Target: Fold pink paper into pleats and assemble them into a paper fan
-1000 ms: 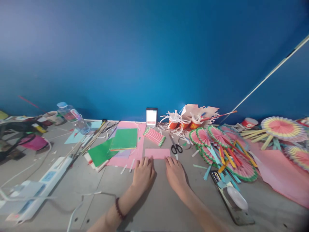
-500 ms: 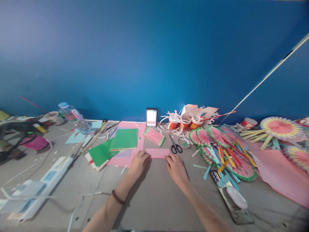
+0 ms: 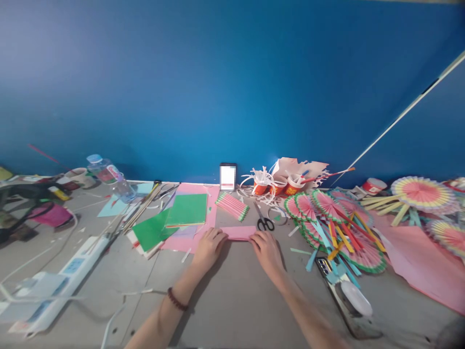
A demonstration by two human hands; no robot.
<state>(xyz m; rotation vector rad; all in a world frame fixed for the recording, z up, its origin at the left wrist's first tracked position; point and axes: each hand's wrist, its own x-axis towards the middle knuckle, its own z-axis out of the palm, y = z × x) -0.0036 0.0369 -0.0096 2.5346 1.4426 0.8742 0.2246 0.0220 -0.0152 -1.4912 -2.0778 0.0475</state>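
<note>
A folded strip of pink paper (image 3: 240, 233) lies crosswise in front of me, its near edge slightly raised. My left hand (image 3: 209, 248) pinches the strip's left end, thumb toward the middle and fingers curled over. At the right end, my right hand (image 3: 266, 248) grips it the same way. The fingertips partly hide both ends. Black-handled scissors (image 3: 265, 223) rest just beyond my right hand. Behind the strip is a pleated pink paper piece (image 3: 232, 206) with green edges. Green paper sheets (image 3: 187, 209) are stacked left of it on a larger pink sheet (image 3: 212, 194).
Finished-looking pleated paper fans (image 3: 329, 204) pile up at the right, near a phone (image 3: 350, 310) with a white case-like object on it. Red paper cups (image 3: 295, 184) and a small upright screen (image 3: 228, 177) stand by the wall. A power strip (image 3: 61, 286) and bottle (image 3: 112, 174) are leftward.
Both hands have curled their fingers more around the strip's ends. The strip's near edge has come up a little and shifted slightly toward me.
</note>
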